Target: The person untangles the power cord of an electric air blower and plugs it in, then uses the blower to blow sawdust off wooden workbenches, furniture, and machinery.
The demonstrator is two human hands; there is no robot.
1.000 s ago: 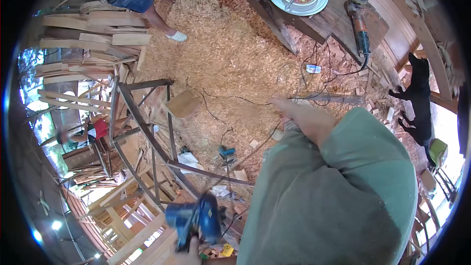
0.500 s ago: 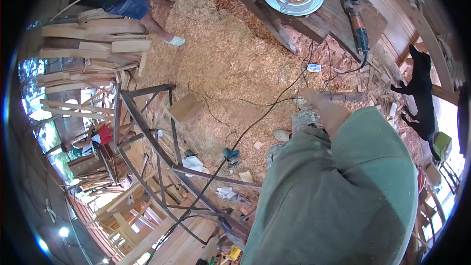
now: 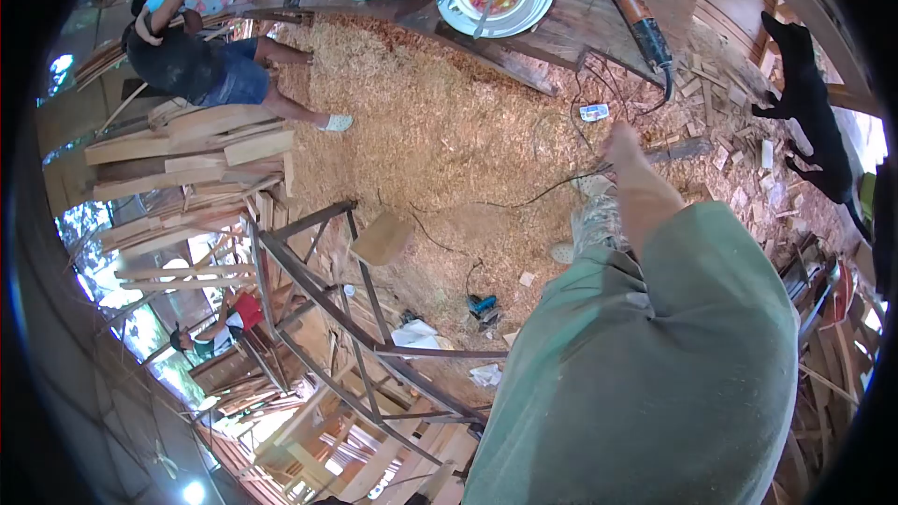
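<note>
One right hand (image 3: 619,142), fingers spread or curled, cannot tell, white-blue object (image 3: 594,113) lying near them

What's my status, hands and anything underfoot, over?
Left hand out of view. Right hand low, grip unclear, nothing visible in it. Small white-and-blue item on the shavings. Black cord lying near a shoe.

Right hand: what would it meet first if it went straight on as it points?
Probably the small white-and-blue item just past the right hand in the picture, though depth is unclear.
</note>
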